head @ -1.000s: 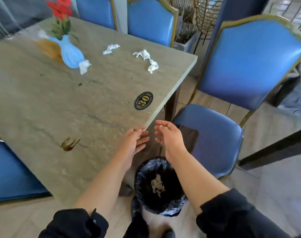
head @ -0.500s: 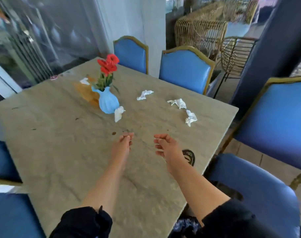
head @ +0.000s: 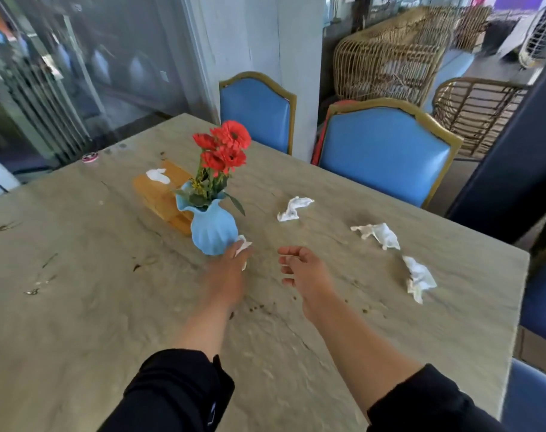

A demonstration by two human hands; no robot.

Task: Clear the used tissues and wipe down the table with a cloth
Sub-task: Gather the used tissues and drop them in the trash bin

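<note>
Several crumpled white tissues lie on the stone-look table (head: pixel 78 322). One tissue (head: pixel 243 243) rests against the blue vase (head: pixel 212 229). Another tissue (head: pixel 293 207) lies behind it, and two more tissues (head: pixel 379 233) (head: pixel 418 279) sit toward the right edge. My left hand (head: pixel 229 269) lies palm-down on the tissue by the vase; its fingers cover the tissue and hide their grip. My right hand (head: pixel 299 269) hovers beside it with loosely curled fingers, holding nothing. No cloth is in view.
The vase holds red flowers, with a wooden tissue box (head: pixel 159 194) behind it. Brown crumbs (head: pixel 259 307) and smears (head: pixel 35 289) dot the tabletop. Blue chairs (head: pixel 387 154) (head: pixel 256 110) stand at the far side, another chair (head: pixel 539 294) at the right. A small pink object (head: pixel 89 157) sits far left.
My view rose from the black-bagged bin by the table corner up to the tabletop. Both hands moved forward over the table, and the left reached the tissue beside the vase.
</note>
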